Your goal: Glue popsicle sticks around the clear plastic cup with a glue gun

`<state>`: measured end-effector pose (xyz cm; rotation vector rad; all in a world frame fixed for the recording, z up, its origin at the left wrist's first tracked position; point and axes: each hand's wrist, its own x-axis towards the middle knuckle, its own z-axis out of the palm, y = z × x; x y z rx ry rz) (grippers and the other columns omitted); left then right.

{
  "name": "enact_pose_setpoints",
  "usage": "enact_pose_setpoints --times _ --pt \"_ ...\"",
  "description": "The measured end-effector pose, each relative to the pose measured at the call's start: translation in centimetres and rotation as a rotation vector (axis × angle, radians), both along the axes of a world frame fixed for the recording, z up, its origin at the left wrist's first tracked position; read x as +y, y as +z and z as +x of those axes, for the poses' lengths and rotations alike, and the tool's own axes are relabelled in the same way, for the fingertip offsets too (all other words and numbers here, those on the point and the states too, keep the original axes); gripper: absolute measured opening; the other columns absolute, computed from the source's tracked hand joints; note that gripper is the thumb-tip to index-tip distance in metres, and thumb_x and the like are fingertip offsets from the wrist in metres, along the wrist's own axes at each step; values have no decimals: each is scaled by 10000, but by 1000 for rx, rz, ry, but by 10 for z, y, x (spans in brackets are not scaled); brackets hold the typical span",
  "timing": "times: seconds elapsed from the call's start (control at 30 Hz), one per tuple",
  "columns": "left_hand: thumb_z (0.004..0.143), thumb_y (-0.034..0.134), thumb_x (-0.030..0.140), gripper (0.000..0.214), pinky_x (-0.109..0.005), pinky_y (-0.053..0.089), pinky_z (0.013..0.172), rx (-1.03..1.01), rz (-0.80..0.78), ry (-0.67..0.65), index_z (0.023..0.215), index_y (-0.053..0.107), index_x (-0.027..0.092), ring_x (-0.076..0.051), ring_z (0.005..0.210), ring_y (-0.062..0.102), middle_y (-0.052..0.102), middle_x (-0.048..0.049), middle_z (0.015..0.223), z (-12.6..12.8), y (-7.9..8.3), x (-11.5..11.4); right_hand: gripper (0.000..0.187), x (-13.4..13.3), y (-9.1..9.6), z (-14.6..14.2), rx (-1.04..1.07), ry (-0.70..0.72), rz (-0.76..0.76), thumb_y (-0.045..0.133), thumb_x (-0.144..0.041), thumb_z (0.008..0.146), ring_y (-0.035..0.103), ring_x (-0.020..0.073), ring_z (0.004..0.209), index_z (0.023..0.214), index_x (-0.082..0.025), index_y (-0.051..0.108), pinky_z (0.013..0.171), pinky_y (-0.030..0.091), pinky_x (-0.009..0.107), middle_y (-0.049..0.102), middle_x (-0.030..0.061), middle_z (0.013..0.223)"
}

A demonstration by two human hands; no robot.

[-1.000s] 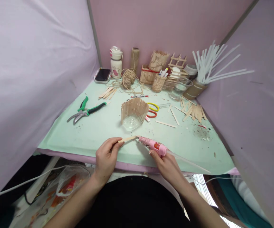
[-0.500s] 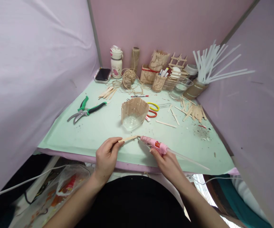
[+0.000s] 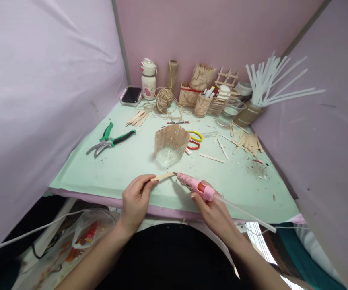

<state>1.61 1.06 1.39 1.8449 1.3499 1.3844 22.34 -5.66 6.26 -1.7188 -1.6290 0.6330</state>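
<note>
Between thumb and fingers, my left hand (image 3: 136,197) pinches one end of a flat wooden craft stick (image 3: 163,176) above the table's near edge. My right hand (image 3: 213,207) is wrapped round a pink hot glue gun (image 3: 195,186), with a long pale glue stick (image 3: 246,213) poking out of its back. The gun's nozzle meets the far end of the craft stick, or is very close to it. Just beyond stands a clear plastic container (image 3: 167,156), its back and sides lined with craft sticks (image 3: 172,136).
Green-handled pruning shears (image 3: 111,141) lie to the left. Scissors (image 3: 194,145), loose craft sticks (image 3: 248,143) and a water cup (image 3: 230,112) are on the right. Behind are twine (image 3: 163,100), a bottle (image 3: 148,80), a phone (image 3: 131,95) and a holder of glue sticks (image 3: 249,112).
The glue gun has turned slightly, its rear end dipping and the glue stick swinging lower right. The nozzle stays at the craft stick's tip; my left hand hardly moves.
</note>
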Motion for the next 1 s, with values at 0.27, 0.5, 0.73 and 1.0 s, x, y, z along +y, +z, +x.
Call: enact_pose_setpoints --times 0.27,0.5,0.73,1.0 --pt "901 611 216 102 -246 549 800 -9 42 -11 935 702 188 -133 841 679 728 -25 904 1 -2 -2 385 2 -1 -9 172 57 -107 453 -410 930 629 205 896 1159 -206 687 846 494 313 686 48 927" --pt "878 603 68 174 -225 538 834 22 256 -192 994 684 168 -122 893 670 717 -43 934 -2 -3 -4 453 -2 -5 5 199 -16 -174 449 -530 899 641 236 714 1017 -209 745 655 501 312 655 42 638" --pt "868 603 42 230 -229 541 847 34 290 -245 1043 680 170 -128 917 668 705 -57 978 -3 -6 -5 550 -3 -8 8 297 -32 -336 423 -643 865 449 141 428 764 -170 684 471 390 266 500 -13 441" --pt "871 593 34 242 -215 539 849 30 285 -259 1048 683 173 -119 921 665 700 -53 989 -5 -6 -5 526 0 -2 2 331 -31 -351 425 -648 845 440 130 431 669 -184 600 477 379 260 491 -16 447"
